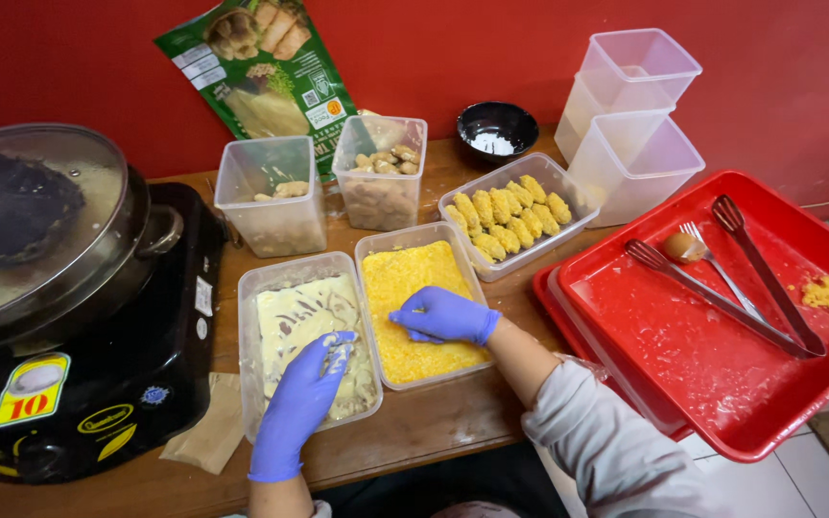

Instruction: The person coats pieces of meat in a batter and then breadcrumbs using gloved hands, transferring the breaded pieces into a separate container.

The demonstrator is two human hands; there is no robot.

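Both hands wear blue gloves. My left hand (301, 395) reaches into a clear tub of pale batter (278, 276), with a batter-coated piece between its fingertips. My right hand (445, 317) rests palm down, fingers curled, in the clear tub of yellow breadcrumbs (417, 271); whatever lies under it is hidden. Behind these stands a tub of breaded yellow rolls (507, 217) in rows, a tub of uncoated brown pieces (380, 173), and a nearly bare tub (271, 197) with a few pieces.
A red tray (702, 355) at the right holds metal tongs (722, 297), a fork and crumbs. Stacked clear tubs (630, 115) and a small black bowl (497, 129) stand at the back. A lidded pot on a black stove (59, 288) fills the left. A green food bag (261, 67) leans on the red wall.
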